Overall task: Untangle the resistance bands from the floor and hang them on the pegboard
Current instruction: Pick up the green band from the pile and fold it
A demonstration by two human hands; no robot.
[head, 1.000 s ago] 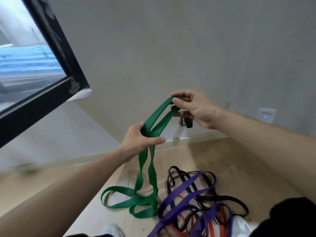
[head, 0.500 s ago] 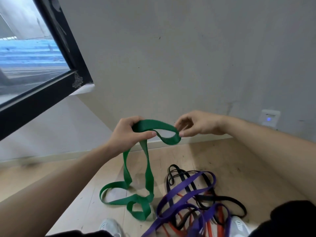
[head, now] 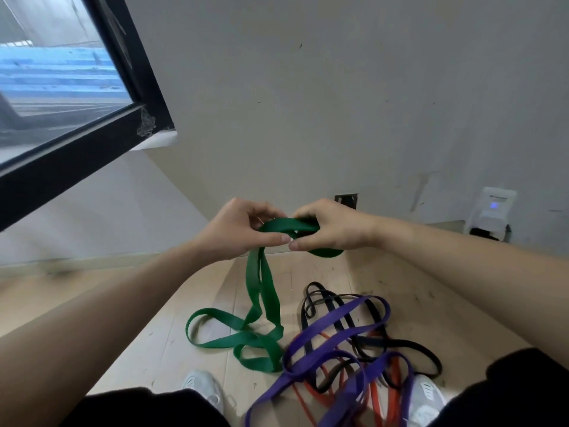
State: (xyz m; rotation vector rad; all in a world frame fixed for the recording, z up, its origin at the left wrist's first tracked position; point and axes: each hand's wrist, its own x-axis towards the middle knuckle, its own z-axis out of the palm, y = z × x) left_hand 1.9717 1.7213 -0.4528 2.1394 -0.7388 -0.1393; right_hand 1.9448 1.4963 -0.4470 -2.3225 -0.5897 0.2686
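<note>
A wide green band [head: 261,291] hangs from both hands down to the wooden floor, where its lower part lies in twisted loops. My left hand [head: 237,229] pinches its upper end at thumb and fingers. My right hand [head: 332,224] grips a small loop of the same band right beside it, thumbs almost touching. A purple band [head: 335,331], a thin black band [head: 409,346] and an orange-red band [head: 374,396] lie tangled together on the floor to the right of the green loops. No pegboard is in view.
A grey wall [head: 308,103] stands straight ahead with a black-framed window [head: 77,149] at the left. A white plug-in device [head: 492,211] with a blue light sits low on the wall at right. My two light shoes [head: 203,386] stand by the bands.
Both hands have come together in front of me, and the right hand now closes on a small loop of the green band. The view has tilted slightly downward.
</note>
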